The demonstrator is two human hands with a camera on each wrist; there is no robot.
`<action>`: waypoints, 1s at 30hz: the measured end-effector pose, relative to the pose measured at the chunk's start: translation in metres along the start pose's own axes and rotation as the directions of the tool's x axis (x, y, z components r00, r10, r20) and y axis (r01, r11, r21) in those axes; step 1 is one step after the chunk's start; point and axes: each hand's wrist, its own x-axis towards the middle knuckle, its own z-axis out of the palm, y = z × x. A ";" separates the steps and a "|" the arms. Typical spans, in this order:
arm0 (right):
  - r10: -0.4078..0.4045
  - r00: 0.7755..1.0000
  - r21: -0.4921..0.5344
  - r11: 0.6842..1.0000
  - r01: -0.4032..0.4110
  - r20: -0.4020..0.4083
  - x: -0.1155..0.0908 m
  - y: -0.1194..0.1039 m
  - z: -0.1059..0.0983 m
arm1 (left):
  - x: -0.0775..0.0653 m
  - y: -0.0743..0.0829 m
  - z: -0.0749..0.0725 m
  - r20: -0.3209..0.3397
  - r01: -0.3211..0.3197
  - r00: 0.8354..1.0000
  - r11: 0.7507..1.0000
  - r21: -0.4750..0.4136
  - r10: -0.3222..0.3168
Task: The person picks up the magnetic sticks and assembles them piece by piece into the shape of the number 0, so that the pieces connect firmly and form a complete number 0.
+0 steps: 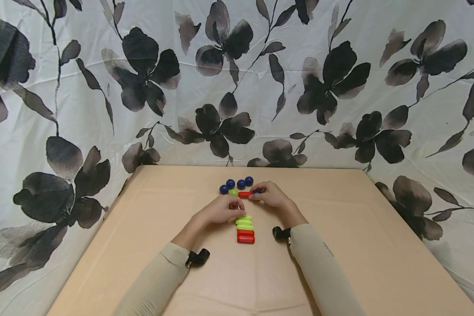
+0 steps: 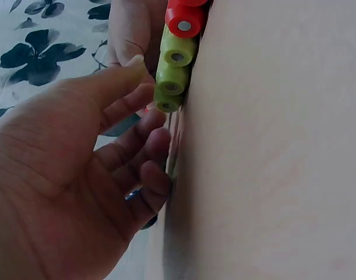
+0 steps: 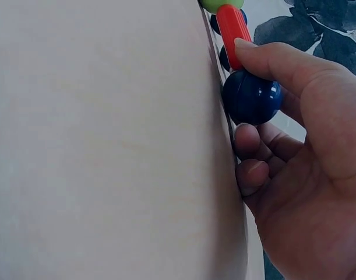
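Observation:
My right hand (image 1: 274, 195) pinches a red magnetic rod (image 3: 233, 35), its thumb lying along the rod close to a dark blue ball (image 3: 252, 98) at the near end. At the rod's other end sits a light green ball (image 1: 233, 192). My left hand (image 1: 223, 210) hovers with loosely bent fingers by the far end of a row of yellow-green rods (image 1: 244, 221). In the left wrist view its thumb and index fingertips come right beside the last yellow-green rod (image 2: 168, 104), with no rod between them. Round silver magnets show in the rod ends.
Several blue balls (image 1: 241, 184) lie just beyond the hands, near the table's back edge. Red rods (image 1: 245, 237) continue the row on its near side. The tan table (image 1: 339, 245) meets a white floral cloth (image 1: 276, 131) hanging behind it.

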 end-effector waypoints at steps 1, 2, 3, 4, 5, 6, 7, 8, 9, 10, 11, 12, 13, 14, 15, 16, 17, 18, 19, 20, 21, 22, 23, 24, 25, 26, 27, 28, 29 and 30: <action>0.000 1.000 -0.002 1.000 0.000 0.001 0.000 0.000 0.000 | 0.000 0.001 0.001 0.017 0.001 1.000 1.000 0.004 -0.001; 0.003 1.000 -0.005 1.000 -0.003 0.003 -0.001 0.000 0.000 | 0.000 0.002 0.002 0.031 0.000 1.000 1.000 0.008 0.000; 0.005 1.000 -0.007 1.000 -0.005 0.005 -0.001 0.000 0.000 | 0.000 0.003 0.003 0.044 -0.001 0.999 1.000 0.009 0.001; 0.008 1.000 -0.008 1.000 -0.008 0.007 -0.001 0.000 -0.001 | 0.000 0.005 0.003 0.054 -0.005 0.999 1.000 0.010 0.004; 0.010 1.000 -0.010 1.000 -0.009 0.008 -0.001 0.000 -0.001 | -0.001 0.006 0.003 0.062 -0.007 0.998 1.000 0.012 0.006; 0.012 1.000 -0.010 1.000 -0.012 0.009 -0.001 0.000 -0.001 | -0.001 0.008 0.004 0.068 -0.007 0.998 1.000 0.016 0.006; 0.011 1.000 -0.008 1.000 -0.011 0.010 -0.001 0.000 -0.001 | -0.001 0.009 0.004 0.072 -0.007 0.997 1.000 0.024 0.005; 0.012 1.000 -0.004 1.000 -0.012 0.009 -0.001 0.000 -0.001 | -0.001 0.011 0.004 0.074 -0.009 0.997 0.999 0.031 0.006; 0.011 1.000 -0.003 1.000 -0.011 0.009 -0.001 0.000 -0.001 | -0.001 0.012 0.004 0.075 -0.009 0.997 0.999 0.036 0.006; 0.010 1.000 0.000 1.000 -0.010 0.009 0.000 0.000 -0.001 | -0.001 0.013 0.004 0.073 -0.007 0.997 0.999 0.043 0.004; 0.009 1.000 0.003 1.000 -0.009 0.009 0.000 0.000 -0.001 | -0.001 0.014 0.004 0.070 -0.003 0.998 0.999 0.054 -0.001; 0.006 1.000 0.005 1.000 -0.006 0.009 0.000 0.000 -0.001 | -0.001 0.014 0.004 0.066 0.001 0.998 0.998 0.063 -0.005; 0.006 1.000 0.007 1.000 -0.006 0.010 0.000 0.000 -0.001 | -0.001 0.015 0.004 0.060 0.006 0.998 0.997 0.071 -0.011; 0.007 1.000 0.010 1.000 -0.007 0.011 0.000 0.000 -0.001 | -0.001 0.015 0.004 0.054 0.012 0.998 0.996 0.086 -0.017; 0.007 1.000 0.013 1.000 -0.007 0.011 0.000 0.000 -0.001 | -0.001 0.015 0.004 0.049 0.021 0.998 0.995 0.098 -0.026; 0.008 1.000 0.015 1.000 -0.008 0.012 0.000 0.000 -0.001 | -0.001 0.015 0.004 0.043 0.030 0.998 0.994 0.110 -0.035; 0.009 1.000 0.018 1.000 -0.010 0.013 0.000 -0.001 -0.001 | -0.001 0.016 0.004 0.039 0.035 0.998 0.992 0.119 -0.040; 0.010 1.000 0.020 1.000 -0.011 0.013 0.000 -0.001 -0.001 | -0.001 0.016 0.004 0.035 0.040 0.998 0.991 0.125 -0.045; 0.013 1.000 0.024 1.000 -0.013 0.013 -0.001 -0.001 -0.001 | -0.001 0.017 0.003 0.031 0.046 0.998 0.990 0.133 -0.051; 0.016 1.000 0.025 1.000 -0.016 0.014 -0.001 -0.001 -0.001 | -0.001 0.017 0.003 0.029 0.048 0.998 0.989 0.139 -0.052; 0.018 1.000 0.026 1.000 -0.018 0.015 -0.001 -0.001 -0.001 | -0.002 0.017 0.003 0.025 0.049 0.998 0.989 0.142 -0.053; 0.020 1.000 0.026 0.999 -0.020 0.016 -0.001 -0.001 -0.001 | -0.002 0.018 0.003 0.021 0.049 0.998 0.988 0.145 -0.052; 0.023 1.000 0.026 0.999 -0.023 0.017 0.000 -0.001 -0.001 | -0.002 0.018 0.002 0.016 0.046 0.999 0.987 0.155 -0.049; 0.025 1.000 0.024 0.999 -0.025 0.019 0.000 -0.001 -0.001 | -0.002 0.018 0.002 0.015 0.042 0.999 0.984 0.172 -0.045; 0.026 0.999 0.022 0.999 -0.026 0.019 0.000 -0.001 0.000 | -0.002 0.018 0.002 0.017 0.037 0.999 0.982 0.186 -0.041; 0.027 0.999 0.020 0.999 -0.027 0.020 0.000 -0.001 0.000 | -0.002 0.018 0.002 0.019 0.034 0.999 0.979 0.201 -0.039; 0.026 0.999 0.019 0.999 -0.026 0.021 0.000 -0.001 0.000 | -0.002 0.019 0.002 0.023 0.030 0.999 0.976 0.217 -0.036; 0.026 0.999 0.018 1.000 -0.026 0.022 0.000 -0.001 0.000 | -0.002 0.019 0.001 0.027 0.027 0.999 0.973 0.229 -0.034; 0.026 0.999 0.019 0.999 -0.027 0.024 0.000 -0.001 0.000 | -0.002 0.019 0.001 0.032 0.025 0.999 0.971 0.237 -0.034; 0.025 0.999 0.021 0.999 -0.026 0.025 0.000 -0.001 0.000 | -0.002 0.019 0.001 0.035 0.026 0.999 0.971 0.238 -0.036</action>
